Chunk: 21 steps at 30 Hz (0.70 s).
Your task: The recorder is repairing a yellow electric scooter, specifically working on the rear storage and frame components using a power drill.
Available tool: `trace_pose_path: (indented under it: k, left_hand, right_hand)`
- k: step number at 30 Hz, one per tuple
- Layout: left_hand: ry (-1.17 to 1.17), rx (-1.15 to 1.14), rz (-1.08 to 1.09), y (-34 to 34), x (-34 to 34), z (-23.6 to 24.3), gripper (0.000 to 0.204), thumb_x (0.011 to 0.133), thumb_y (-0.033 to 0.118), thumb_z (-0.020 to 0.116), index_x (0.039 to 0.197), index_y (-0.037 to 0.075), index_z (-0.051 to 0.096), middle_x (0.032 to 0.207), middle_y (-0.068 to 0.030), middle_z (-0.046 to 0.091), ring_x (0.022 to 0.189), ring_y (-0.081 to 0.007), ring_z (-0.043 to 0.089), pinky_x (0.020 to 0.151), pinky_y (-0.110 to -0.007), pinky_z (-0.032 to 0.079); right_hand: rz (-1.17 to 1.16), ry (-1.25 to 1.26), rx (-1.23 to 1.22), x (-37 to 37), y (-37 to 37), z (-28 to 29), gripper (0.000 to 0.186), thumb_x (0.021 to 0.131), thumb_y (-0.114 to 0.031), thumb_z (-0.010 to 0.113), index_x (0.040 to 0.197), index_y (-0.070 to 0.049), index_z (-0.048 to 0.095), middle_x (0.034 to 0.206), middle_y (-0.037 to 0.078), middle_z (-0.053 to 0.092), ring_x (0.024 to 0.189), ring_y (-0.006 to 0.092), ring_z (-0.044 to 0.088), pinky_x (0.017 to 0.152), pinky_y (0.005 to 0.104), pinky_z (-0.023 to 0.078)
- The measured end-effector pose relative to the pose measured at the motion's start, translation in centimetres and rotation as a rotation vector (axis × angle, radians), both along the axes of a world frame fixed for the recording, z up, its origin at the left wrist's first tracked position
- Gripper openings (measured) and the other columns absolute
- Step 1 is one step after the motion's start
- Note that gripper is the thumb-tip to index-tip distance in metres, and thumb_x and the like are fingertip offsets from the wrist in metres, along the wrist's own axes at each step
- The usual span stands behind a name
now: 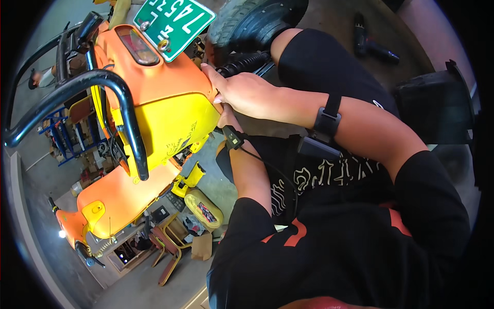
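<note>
My right hand [246,94] rests at the edge of the orange rear panel [170,77] of a small motor scooter. Its index finger stretches along that edge and its thumb presses lower down; the other fingers are out of sight. Just below is my left hand [225,117], at the rim of the yellow side panel [177,129], with its fingers hidden. A tail light [137,45] is set in the orange panel, close to a green number plate [175,26]. The rear wheel [239,23] and a shock absorber [246,65] sit beside my right hand.
A black tubular rack [121,87] curves out from the scooter. A cordless power tool [373,46] lies on the floor, near a black bin [437,100]. Beyond the orange seat area [131,193] stand a chair [170,242], a yellow case [204,208] and a cardboard box [201,246].
</note>
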<state>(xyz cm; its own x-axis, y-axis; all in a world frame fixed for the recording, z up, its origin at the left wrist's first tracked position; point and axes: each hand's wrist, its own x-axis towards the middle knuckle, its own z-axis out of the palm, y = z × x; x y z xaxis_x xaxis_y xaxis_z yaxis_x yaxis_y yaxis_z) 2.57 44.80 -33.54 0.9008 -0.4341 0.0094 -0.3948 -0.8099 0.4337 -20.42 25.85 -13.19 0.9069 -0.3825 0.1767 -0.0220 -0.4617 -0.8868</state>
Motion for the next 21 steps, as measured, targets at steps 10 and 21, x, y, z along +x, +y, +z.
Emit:
trace_pose_path:
  k: [10,21]
  left_hand:
    - [0.936,-1.460,0.514,-3.3,0.4,1.9,0.030,0.104,0.028,0.043,0.122,0.009,0.058,0.122,-0.0081,0.061,0.110,-0.0220,0.056,0.089,-0.032,0.046]
    - [1.217,-2.019,0.691,-3.8,-1.3,3.7,0.028,0.104,0.027,0.044,0.120,0.009,0.059,0.120,-0.0074,0.062,0.108,-0.0213,0.057,0.087,-0.033,0.048]
  right_hand:
    - [-0.271,-0.322,0.337,-1.0,-0.7,-1.2,0.015,0.092,-0.017,0.066,0.102,-0.005,0.065,0.089,0.012,0.064,0.078,0.0255,0.066,0.071,0.0335,0.051]
    - [-0.141,-0.204,0.850,-1.8,-0.6,0.3,0.022,0.094,-0.016,0.066,0.109,0.000,0.068,0.089,0.003,0.069,0.078,0.0103,0.064,0.072,0.0256,0.052]
